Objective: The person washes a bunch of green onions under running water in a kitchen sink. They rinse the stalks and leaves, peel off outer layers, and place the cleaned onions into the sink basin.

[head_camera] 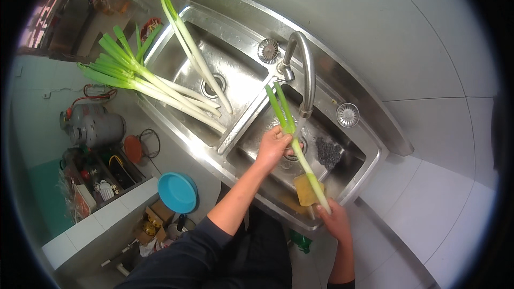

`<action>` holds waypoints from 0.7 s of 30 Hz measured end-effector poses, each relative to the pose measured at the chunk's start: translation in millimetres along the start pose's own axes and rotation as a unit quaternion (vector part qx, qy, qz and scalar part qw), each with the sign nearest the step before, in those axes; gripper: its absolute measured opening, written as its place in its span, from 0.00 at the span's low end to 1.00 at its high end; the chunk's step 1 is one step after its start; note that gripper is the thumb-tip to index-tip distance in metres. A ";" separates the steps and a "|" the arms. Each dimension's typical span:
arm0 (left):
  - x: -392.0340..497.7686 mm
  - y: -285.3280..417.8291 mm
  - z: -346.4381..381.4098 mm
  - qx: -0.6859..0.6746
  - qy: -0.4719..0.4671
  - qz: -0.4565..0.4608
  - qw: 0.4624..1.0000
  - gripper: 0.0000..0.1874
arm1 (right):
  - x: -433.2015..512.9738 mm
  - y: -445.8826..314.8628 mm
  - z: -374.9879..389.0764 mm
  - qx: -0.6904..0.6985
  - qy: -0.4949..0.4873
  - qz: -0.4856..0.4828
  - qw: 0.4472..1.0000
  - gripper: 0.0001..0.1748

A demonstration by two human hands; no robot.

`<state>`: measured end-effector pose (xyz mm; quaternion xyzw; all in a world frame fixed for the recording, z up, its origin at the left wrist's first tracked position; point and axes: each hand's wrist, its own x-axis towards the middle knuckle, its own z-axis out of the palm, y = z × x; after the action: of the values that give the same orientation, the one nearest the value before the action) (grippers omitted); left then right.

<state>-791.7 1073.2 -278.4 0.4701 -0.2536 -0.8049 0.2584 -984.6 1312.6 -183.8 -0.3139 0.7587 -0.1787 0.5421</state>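
Note:
My left hand grips a long green onion just below where its green leaves fork. At the white lower end, my right hand holds the same stalk. The onion slants across the right basin of a stainless steel double sink, under the curved faucet, from which water seems to run onto it. Several more green onions lie over the near-left rim of the left basin, leaves hanging outside. Apart from that bunch, further long stalks lean across the same basin.
A dark scouring pad and a yellow cloth or sponge lie in the right basin. Two strainer plugs sit on the back ledge. On the floor side are a blue plastic basin, a grey gas cylinder and a cardboard box.

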 end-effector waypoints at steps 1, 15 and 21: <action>0.1 -0.1 2.7 0.001 -0.011 -0.006 1.000 0.13 | -0.2 3.7 0.7 -0.002 0.004 0.000 1.000 0.13; -12.4 -4.7 21.5 -0.204 -0.062 -0.058 0.975 0.26 | -1.5 18.2 1.0 0.144 -0.098 0.069 0.982 0.13; -9.3 -7.3 27.8 -0.263 -0.073 -0.059 0.960 0.25 | 5.7 27.8 -1.2 0.205 -0.157 0.081 0.963 0.15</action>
<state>-813.7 1089.2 -265.5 0.3396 -0.0231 -0.8892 0.3056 -994.9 1329.2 -204.5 -0.1576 0.6337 -0.2344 0.7202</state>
